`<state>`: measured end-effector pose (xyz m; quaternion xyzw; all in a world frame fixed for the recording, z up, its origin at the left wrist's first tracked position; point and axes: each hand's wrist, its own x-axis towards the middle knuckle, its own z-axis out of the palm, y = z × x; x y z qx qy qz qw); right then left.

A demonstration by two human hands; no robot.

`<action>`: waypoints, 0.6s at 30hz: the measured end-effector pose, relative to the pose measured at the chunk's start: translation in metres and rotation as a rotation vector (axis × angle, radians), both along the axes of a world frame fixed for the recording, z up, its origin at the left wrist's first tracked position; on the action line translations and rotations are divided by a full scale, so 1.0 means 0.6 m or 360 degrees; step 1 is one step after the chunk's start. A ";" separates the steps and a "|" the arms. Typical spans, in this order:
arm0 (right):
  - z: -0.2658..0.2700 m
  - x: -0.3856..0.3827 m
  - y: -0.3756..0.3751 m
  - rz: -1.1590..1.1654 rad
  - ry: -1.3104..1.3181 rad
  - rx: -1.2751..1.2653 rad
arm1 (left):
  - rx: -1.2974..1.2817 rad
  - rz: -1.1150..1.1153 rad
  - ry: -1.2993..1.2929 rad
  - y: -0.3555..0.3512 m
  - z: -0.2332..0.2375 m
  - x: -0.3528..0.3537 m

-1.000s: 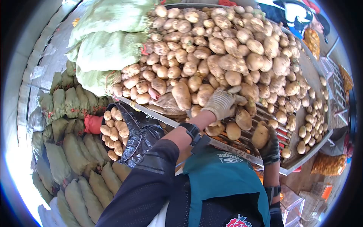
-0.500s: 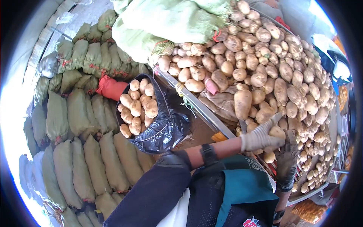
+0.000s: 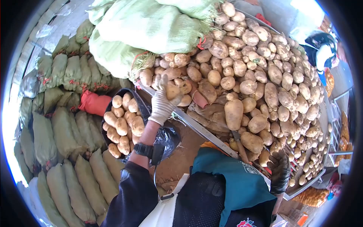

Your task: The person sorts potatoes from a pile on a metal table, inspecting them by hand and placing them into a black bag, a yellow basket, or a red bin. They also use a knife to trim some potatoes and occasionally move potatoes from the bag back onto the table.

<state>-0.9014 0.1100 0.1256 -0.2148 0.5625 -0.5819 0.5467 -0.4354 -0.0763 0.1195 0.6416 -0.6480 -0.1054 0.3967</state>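
My left hand [image 3: 162, 101], in a pale knit glove, is over the metal edge between the potato pile and the black bag. Its fingers and thumb close around a potato [image 3: 172, 91]. Below and left of it, the black plastic bag [image 3: 166, 137] stands open with several potatoes [image 3: 121, 126] inside. My right hand [image 3: 279, 170], in a dark, dirty glove, is beside the pile's lower edge, fingers apart and holding nothing. A tool with a wooden handle [image 3: 242, 151] leans near a large potato [image 3: 233, 113].
A big heap of loose potatoes [image 3: 272, 96] covers the metal-edged platform [image 3: 206, 130]. Pale green sacks [image 3: 151, 26] lie at its far end. Filled, tied sacks [image 3: 62, 132] are stacked on the left, with a red bag [image 3: 94, 103] among them.
My left hand has swung left from the pile's near side toward the black bag, carrying a potato. My right hand has shifted slightly down and left. The view has turned somewhat.
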 end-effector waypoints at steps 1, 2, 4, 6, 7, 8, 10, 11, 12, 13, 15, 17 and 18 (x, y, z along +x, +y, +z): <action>-0.004 -0.005 0.006 -0.0034 0.0010 0.0001 | 0.0025 -0.0013 0.0016 -0.014 0.005 0.001; -0.007 -0.008 0.010 -0.0036 0.0025 0.0013 | -0.0075 -0.0031 -0.0225 -0.038 -0.011 0.014; -0.015 -0.018 0.023 -0.0021 0.0036 -0.0014 | -0.0202 -0.0019 -0.0574 -0.083 -0.043 0.034; -0.025 -0.026 0.038 -0.0084 0.0162 -0.0062 | -0.0284 -0.0091 -0.0505 -0.105 -0.054 0.055; -0.025 -0.029 0.039 -0.0135 0.0253 -0.0063 | -0.0306 -0.0093 -0.0533 -0.109 -0.056 0.053; -0.019 -0.031 0.042 -0.0159 0.0191 -0.0047 | -0.0304 -0.0080 -0.0491 -0.106 -0.063 0.045; -0.033 -0.042 0.050 -0.0240 0.0176 -0.0016 | -0.0353 -0.0113 -0.0491 -0.100 -0.051 0.032; -0.043 -0.047 0.055 -0.0279 0.0174 -0.0013 | -0.0274 -0.0093 -0.0472 -0.098 -0.046 0.030; -0.038 -0.040 0.053 -0.0285 0.0177 -0.0004 | -0.0237 -0.0115 -0.0478 -0.101 -0.046 0.033; -0.046 -0.043 0.052 -0.0304 0.0238 0.0061 | -0.0203 -0.0132 -0.0490 -0.102 -0.046 0.036; -0.061 -0.050 0.044 -0.0307 0.0448 0.0205 | -0.0200 -0.0151 -0.0495 -0.102 -0.046 0.037; -0.107 -0.065 0.033 -0.0199 0.0853 0.0176 | -0.0200 -0.0168 -0.0503 -0.103 -0.047 0.041; -0.109 -0.061 0.023 -0.0083 0.1264 0.0145 | -0.0209 -0.0159 -0.0453 -0.102 -0.052 0.044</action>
